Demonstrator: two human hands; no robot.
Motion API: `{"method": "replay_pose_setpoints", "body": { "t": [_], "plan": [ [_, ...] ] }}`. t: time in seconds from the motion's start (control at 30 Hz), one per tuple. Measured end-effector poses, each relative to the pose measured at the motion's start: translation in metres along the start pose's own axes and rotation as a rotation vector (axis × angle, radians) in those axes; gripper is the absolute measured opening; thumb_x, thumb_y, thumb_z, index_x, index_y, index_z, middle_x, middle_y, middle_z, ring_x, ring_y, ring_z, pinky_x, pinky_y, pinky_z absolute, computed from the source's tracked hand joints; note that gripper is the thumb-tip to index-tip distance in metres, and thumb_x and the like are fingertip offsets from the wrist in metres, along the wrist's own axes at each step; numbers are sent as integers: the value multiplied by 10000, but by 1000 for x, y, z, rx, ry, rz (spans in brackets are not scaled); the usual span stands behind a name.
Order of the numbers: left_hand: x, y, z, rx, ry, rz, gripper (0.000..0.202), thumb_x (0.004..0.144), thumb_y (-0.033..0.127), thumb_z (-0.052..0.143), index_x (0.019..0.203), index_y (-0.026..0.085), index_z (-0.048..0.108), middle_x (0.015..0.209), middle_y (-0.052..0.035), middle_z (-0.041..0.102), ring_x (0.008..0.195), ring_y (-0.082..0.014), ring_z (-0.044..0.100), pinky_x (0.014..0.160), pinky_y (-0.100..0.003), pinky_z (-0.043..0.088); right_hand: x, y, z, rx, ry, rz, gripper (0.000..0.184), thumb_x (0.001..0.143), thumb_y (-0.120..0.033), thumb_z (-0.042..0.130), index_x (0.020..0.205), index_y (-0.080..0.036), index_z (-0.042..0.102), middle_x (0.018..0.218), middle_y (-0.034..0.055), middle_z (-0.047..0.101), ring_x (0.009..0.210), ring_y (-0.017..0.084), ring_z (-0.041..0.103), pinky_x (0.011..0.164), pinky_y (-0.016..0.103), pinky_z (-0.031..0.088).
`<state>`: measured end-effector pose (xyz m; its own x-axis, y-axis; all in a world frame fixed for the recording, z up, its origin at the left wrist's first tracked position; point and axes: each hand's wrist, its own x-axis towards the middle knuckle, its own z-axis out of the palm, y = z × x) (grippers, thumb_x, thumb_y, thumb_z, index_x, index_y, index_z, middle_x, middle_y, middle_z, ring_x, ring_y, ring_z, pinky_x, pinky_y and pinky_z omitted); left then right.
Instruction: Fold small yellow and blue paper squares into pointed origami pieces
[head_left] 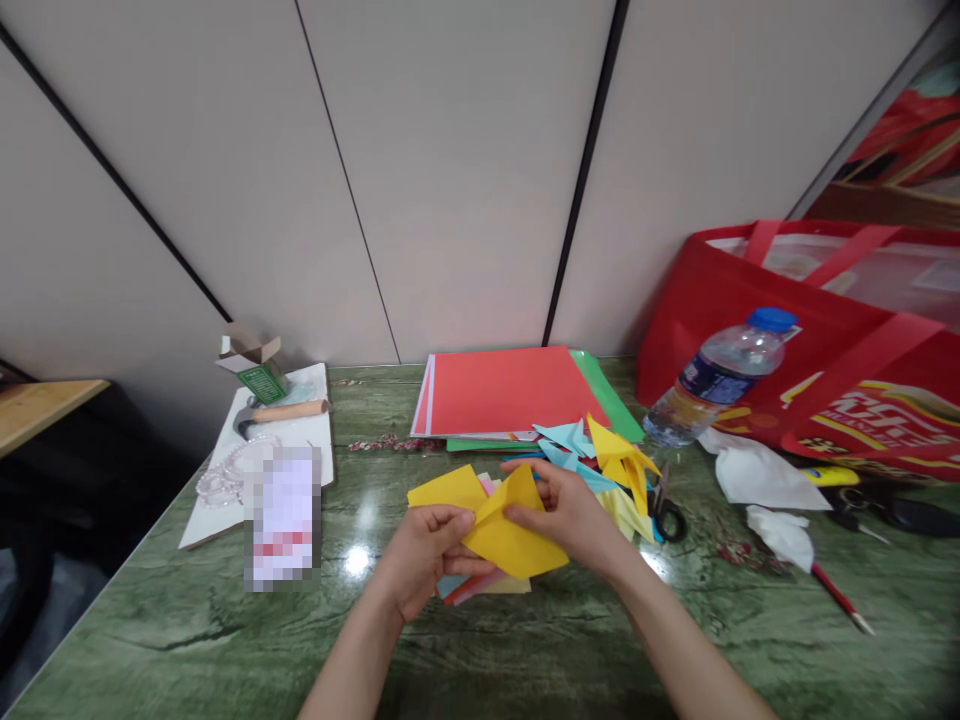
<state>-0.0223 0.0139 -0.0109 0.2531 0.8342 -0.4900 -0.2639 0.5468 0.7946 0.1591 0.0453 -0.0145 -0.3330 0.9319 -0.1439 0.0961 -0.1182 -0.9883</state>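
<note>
Between my two hands is a partly folded sheet of yellow paper, creased into pointed flaps. My left hand pinches its left side between thumb and fingers. On the right side, my right hand grips a raised flap, thumb in front. Another yellow piece of paper shows behind the left thumb; whether it belongs to the same sheet I cannot tell. Beneath my hands lie coloured paper sheets, mostly covered. Just beyond my right hand sit folded paper shapes, a yellow one and light blue ones.
Large red paper lies by the wall. Black-handled scissors, a water bottle, a red bag, crumpled tissue and a red pen are right. A hammer, small box and white board are left.
</note>
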Motion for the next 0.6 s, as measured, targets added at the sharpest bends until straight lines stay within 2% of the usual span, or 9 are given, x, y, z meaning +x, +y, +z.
{"method": "replay_pose_setpoints", "body": {
  "t": [0.13, 0.27, 0.37, 0.43, 0.53, 0.6],
  "plan": [
    [1, -2, -2, 31, 9, 0, 269, 679, 296, 694, 801, 59, 658, 826, -154, 713, 666, -216, 691, 557, -228, 557, 1, 2, 4, -15, 70, -2, 418, 638, -243, 635, 1003, -207, 434, 618, -41, 609, 533, 164, 608, 458, 232, 445],
    [2, -2, -1, 45, 11, 0, 268, 690, 291, 683, 818, 57, 656, 835, -155, 715, 669, -221, 693, 550, -224, 555, 3, 7, 6, 86, 107, 6, 384, 634, -294, 644, 897, -232, 372, 643, -33, 619, 531, 171, 606, 457, 249, 454],
    [1, 0, 1, 15, 42, 5, 236, 681, 278, 691, 779, 67, 648, 800, -140, 720, 645, -206, 691, 557, -229, 557, 4, 8, 6, 23, 114, -76, 234, 657, -316, 627, 742, -212, 434, 634, -19, 601, 575, 158, 591, 498, 244, 448],
    [1, 1, 3, -9, 63, 15, 220, 667, 275, 704, 742, 80, 637, 755, -123, 722, 610, -191, 686, 556, -234, 558, 3, 7, 6, -56, 106, -120, 160, 678, -317, 610, 709, -190, 517, 681, 4, 616, 637, 159, 590, 553, 251, 453],
    [0, 1, 3, -16, 74, 18, 220, 655, 275, 714, 729, 86, 631, 714, -109, 721, 587, -182, 681, 547, -234, 557, 2, 5, 6, -70, 87, -97, 191, 690, -342, 604, 785, -177, 599, 783, 30, 650, 703, 175, 600, 602, 266, 463],
    [1, 1, 3, -9, 74, 15, 222, 652, 274, 716, 735, 85, 634, 717, -107, 721, 593, -183, 682, 546, -232, 557, 2, 4, 7, -70, 97, -65, 227, 682, -382, 618, 766, -171, 611, 753, 29, 650, 673, 174, 594, 574, 260, 456]
  ]
}}
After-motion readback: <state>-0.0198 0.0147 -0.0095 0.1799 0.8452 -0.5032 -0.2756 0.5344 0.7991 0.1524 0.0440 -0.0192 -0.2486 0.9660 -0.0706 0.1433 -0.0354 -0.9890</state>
